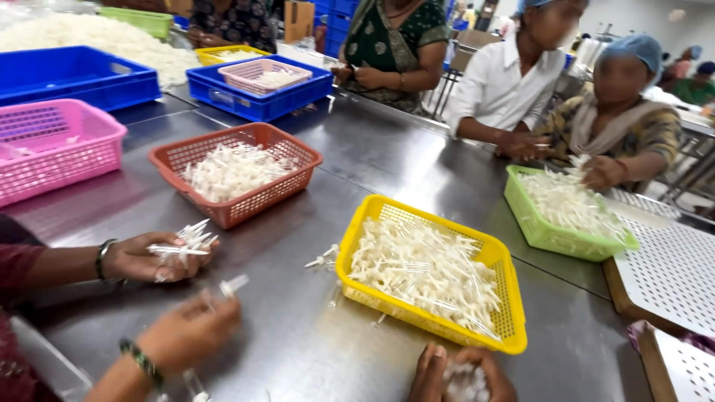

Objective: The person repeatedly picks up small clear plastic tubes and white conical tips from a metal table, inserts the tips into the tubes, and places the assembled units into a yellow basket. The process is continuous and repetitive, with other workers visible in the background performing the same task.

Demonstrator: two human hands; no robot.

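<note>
Hands meet at the near edge: left hand (430, 374) and right hand (493, 378) curl closed around small white plastic pieces (463, 381), near a yellow lattice basket (417, 316).

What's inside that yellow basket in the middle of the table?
The yellow basket holds a loose heap of small white plastic pieces with clear tubes. The heap covers the basket's floor, so anything lying beneath it cannot be seen.

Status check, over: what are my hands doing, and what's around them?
Left hand and right hand together, cupping white plastic pieces. Yellow basket of similar pieces just ahead. Co-worker's hands at left, well apart.
</note>
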